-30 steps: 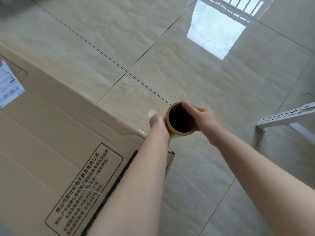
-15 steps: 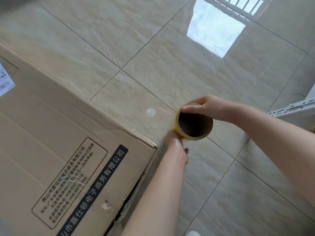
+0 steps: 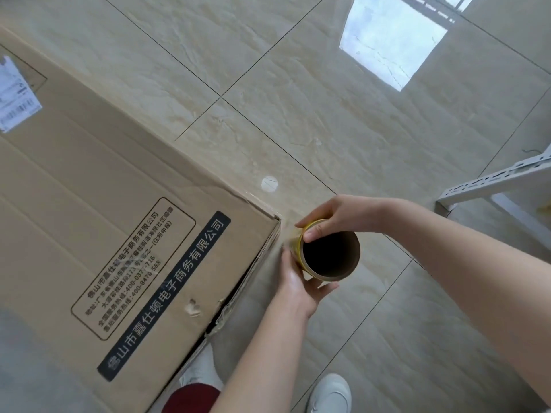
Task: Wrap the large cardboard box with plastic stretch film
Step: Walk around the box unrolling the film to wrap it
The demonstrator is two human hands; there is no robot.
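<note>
A large cardboard box (image 3: pixel 89 204) with printed labels fills the left of the view, its near corner at centre. The stretch film roll (image 3: pixel 351 265), a brown cardboard tube with a yellow rim, stands upright just right of that corner. My right hand (image 3: pixel 346 214) grips the roll's top edge, thumb on the rim. My left hand (image 3: pixel 298 281) holds the roll's side from below, fingers curled around it. Clear film stretches from the roll across the box's side face (image 3: pixel 247 293).
The floor is glossy beige tile (image 3: pixel 328 99) with a bright window reflection. A white metal rack (image 3: pixel 495 183) stands at the right edge. My white shoe (image 3: pixel 331 391) and a dark red trouser leg (image 3: pixel 190 397) show at the bottom.
The roll and both hands have come round the box's corner toward me. The box's labelled top now fills more of the view.
</note>
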